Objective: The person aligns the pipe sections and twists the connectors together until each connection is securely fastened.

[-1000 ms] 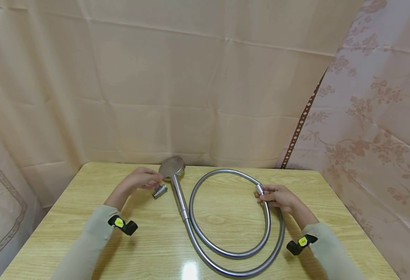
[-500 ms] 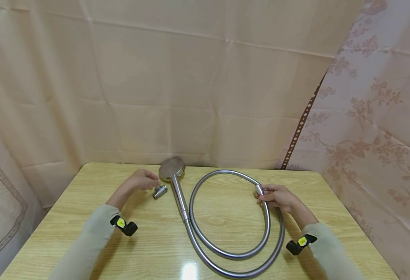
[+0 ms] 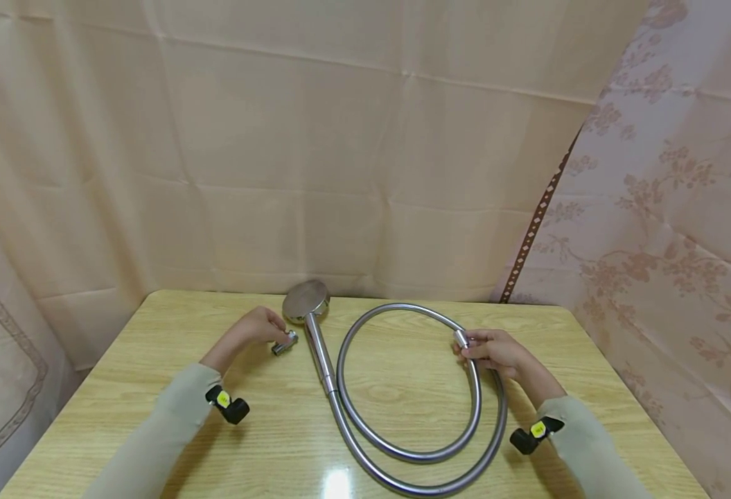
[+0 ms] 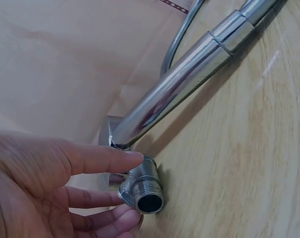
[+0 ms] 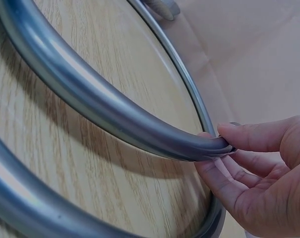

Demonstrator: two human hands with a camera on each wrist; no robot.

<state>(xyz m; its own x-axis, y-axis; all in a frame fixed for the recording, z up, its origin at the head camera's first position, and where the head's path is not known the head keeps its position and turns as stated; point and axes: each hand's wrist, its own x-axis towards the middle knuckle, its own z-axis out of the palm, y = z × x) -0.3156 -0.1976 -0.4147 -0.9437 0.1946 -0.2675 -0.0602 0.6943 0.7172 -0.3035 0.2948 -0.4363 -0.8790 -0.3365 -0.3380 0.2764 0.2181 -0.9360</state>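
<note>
My left hand [image 3: 256, 328] pinches a small chrome pipe fitting [image 4: 150, 186] with a threaded open end, thumb on top and fingers at its side. It lies by the handle of a chrome hand shower [image 3: 305, 303], whose round head is at the table's far side. From that handle a grey metal shower hose [image 3: 424, 457] runs in a loop on the table. My right hand [image 3: 499, 353] holds the hose close to its shiny end nut [image 3: 461, 338], thumb and fingers around it. In the right wrist view the fingers hide part of this end.
The wood-grain table [image 3: 396, 388] reaches back to a beige curtain [image 3: 353, 173]. A flowered cloth [image 3: 671, 229] hangs at the right, and a pale cloth [image 3: 10, 360] at the left.
My left hand has come down and slightly right onto the pipe fitting, its fingers closing about it. The right hand, the hose and the hand shower look nearly still.
</note>
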